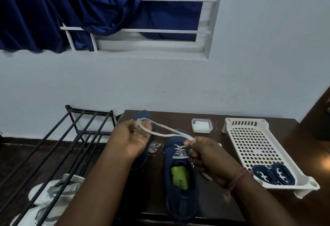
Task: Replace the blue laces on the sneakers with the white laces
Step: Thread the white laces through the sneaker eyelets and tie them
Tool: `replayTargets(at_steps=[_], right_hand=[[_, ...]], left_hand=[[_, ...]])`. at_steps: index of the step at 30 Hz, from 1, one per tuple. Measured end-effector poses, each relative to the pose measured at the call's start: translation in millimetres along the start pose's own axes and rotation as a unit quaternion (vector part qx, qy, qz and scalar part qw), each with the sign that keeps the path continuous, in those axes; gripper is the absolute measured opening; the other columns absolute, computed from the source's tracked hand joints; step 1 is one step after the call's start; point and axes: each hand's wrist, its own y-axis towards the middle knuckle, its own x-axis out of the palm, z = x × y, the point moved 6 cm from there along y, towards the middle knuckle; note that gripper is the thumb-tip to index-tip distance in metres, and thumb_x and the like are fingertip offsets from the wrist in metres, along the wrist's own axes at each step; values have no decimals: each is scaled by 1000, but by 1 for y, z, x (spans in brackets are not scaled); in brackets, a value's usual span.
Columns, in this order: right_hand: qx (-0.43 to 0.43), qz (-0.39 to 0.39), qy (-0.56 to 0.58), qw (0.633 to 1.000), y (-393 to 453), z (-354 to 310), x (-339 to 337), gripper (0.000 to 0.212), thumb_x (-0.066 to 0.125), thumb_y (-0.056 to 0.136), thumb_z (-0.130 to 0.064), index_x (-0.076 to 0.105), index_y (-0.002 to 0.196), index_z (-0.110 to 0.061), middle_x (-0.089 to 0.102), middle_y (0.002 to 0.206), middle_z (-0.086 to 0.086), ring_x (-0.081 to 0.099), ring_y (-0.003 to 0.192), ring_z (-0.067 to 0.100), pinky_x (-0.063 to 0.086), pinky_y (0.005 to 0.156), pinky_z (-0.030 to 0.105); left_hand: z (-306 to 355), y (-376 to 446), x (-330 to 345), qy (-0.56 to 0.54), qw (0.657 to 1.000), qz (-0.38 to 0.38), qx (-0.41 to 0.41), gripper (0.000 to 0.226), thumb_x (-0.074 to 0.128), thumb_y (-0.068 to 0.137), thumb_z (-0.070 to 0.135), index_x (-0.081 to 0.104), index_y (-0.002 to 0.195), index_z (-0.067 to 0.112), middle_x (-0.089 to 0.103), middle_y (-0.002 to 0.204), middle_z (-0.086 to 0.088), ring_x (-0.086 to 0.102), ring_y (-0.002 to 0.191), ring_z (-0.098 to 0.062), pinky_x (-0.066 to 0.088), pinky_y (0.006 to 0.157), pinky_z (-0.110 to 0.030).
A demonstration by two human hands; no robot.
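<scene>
Head view: my left hand [133, 137] and right hand [201, 154] each pinch the white lace [165, 131]. It runs into the sneaker [180, 177] near the table's [223, 199] front edge.

Pale blue-grey wall [250, 64] all the way across, with a white barred window [153, 30] up top and a dark blue curtain [62, 7] bunched over it. Dark wooden table [223, 199] sits against the wall, black metal rack [71, 136] to its left, dark floor [32, 147] underneath. Lighting's pretty dim.
</scene>
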Motion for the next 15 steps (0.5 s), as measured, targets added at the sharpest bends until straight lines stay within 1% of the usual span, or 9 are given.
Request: replayTargets(at_steps=[2, 4, 5, 7, 9, 10, 12, 14, 15], right_hand=[[-20, 28, -56, 998, 3, 1, -6, 24, 37, 104, -12, 59, 96, -8, 43, 60, 2, 31, 40, 8, 23, 40, 21], [-56, 51, -150, 986, 3, 0, -5, 30, 38, 104, -12, 64, 91, -5, 49, 60, 2, 38, 38, 3, 29, 39, 18], [-80, 59, -192, 976, 3, -1, -3, 32, 38, 104, -10, 66, 88, -4, 51, 59, 1, 40, 38, 0, 31, 40, 14], [-118, 60, -233, 963, 2, -4, 2, 36, 41, 103, -7, 65, 76, -9, 52, 55, -3, 41, 40, -1, 32, 43, 12], [-154, 42, -275, 948, 0, -9, 7, 40, 43, 102, -7, 60, 67, -15, 55, 55, -5, 48, 45, -1, 38, 49, 14], [-172, 32, -305, 936, -1, -11, 10, 37, 45, 101, -9, 61, 68, -15, 60, 59, -4, 54, 52, 1, 43, 55, 18], [-196, 14, -367, 909, -2, -14, 15, 32, 48, 100, -12, 61, 71, -17, 64, 68, -2, 58, 63, 6, 46, 63, 24], [-193, -2, -394, 898, -3, -15, 18, 33, 48, 100, -11, 58, 70, -19, 58, 66, -5, 50, 59, 2, 39, 60, 18], [-187, -6, -389, 902, -3, -14, 18, 34, 48, 100, -11, 57, 68, -20, 55, 64, -7, 47, 57, 1, 37, 58, 16]], left_hand=[[-16, -6, 7, 178, 984, -25, -14, 13, 45, 100, 12, 56, 98, 4, 61, 102, -21, 62, 92, -30, 52, 95, -42], [-26, -11, 11, 436, 899, -35, 24, 18, 49, 100, 18, 53, 117, 14, 64, 106, -17, 62, 91, -31, 51, 94, -46], [-28, -11, 11, 555, 828, -40, 66, 32, 52, 98, 23, 49, 129, 22, 64, 118, -14, 63, 102, -30, 50, 100, -48], [-35, -14, 16, 745, 641, -88, 160, 61, 58, 94, 32, 33, 149, 41, 52, 145, -1, 51, 131, -26, 41, 110, -42], [-50, -22, 24, 826, 480, -184, 231, 64, 57, 97, 31, 27, 152, 47, 37, 158, 4, 27, 149, -18, 23, 121, -39], [-58, -24, 27, 844, 419, -224, 249, 60, 55, 99, 28, 31, 151, 44, 37, 157, 5, 22, 150, -15, 13, 124, -40], [-63, -25, 31, 858, 354, -246, 279, 52, 54, 98, 25, 42, 147, 38, 54, 145, 5, 39, 140, -11, 5, 124, -37], [-57, -26, 35, 852, 343, -248, 309, 42, 58, 95, 25, 59, 136, 35, 69, 122, 5, 56, 117, -8, 22, 116, -31], [-53, -26, 36, 847, 347, -249, 316, 34, 60, 92, 26, 68, 124, 34, 73, 110, 5, 61, 104, -7, 33, 105, -27]])
